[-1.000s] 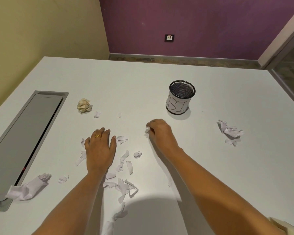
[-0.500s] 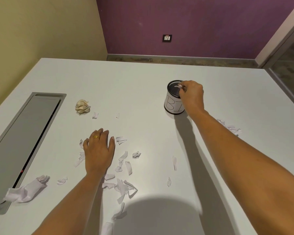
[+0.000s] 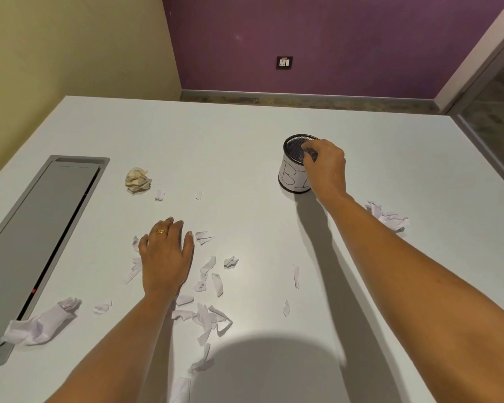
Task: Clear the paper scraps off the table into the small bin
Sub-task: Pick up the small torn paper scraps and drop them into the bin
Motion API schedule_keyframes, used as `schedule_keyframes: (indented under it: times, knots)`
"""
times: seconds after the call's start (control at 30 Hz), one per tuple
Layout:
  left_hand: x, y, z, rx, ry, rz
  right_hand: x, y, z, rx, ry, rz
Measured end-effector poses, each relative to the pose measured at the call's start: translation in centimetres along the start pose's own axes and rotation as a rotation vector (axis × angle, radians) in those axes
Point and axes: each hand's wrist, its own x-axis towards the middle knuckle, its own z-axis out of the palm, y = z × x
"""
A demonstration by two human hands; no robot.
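1. Toward the far right side of the tabletop [image 3: 216,141] stands the small bin [image 3: 291,178]. It is a round black mesh cup with a white paper wrap and big letters on it. It stands upright.
2. The right hand [image 3: 329,167] is over the right side of the small bin. Its fingers [image 3: 308,152] bend down over the open top, with the tips just inside the rim. No paper shows between them, and I cannot tell if they pinch a bit or have let go.
3. The left hand [image 3: 166,257] lies flat on the tabletop, closer to the near edge. Its fingers [image 3: 172,225] are straight and loose and hold nothing. One finger has a gold ring [image 3: 160,231].
4. The paper scraps [image 3: 216,283] lie all around the left hand. Some poke out at its left side, some sit just beside the thumb, and many lie by the wrist toward the near edge. They are well apart from the small bin and the right fingers.
5. Two thin scraps [image 3: 296,276] lie alone between that bunch and the right arm.
6. A white crumpled paper [image 3: 389,218] lies just past the right arm, toward the right edge.
7. A tan paper ball [image 3: 138,180] sits farther out than the left hand.
8. A long white wad [image 3: 41,322] lies near the near left corner, touching the near end of the grey hatch [image 3: 38,237] by the left edge.
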Motion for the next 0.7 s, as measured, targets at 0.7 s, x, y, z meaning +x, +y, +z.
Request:
schedule_keyframes:
  times: [0.7]
  knots:
    - [0.6,0.6,-1.4,-0.156,-0.085,-0.073,-18.1,4.3,-0.6,-0.143,-0.624,0.117]
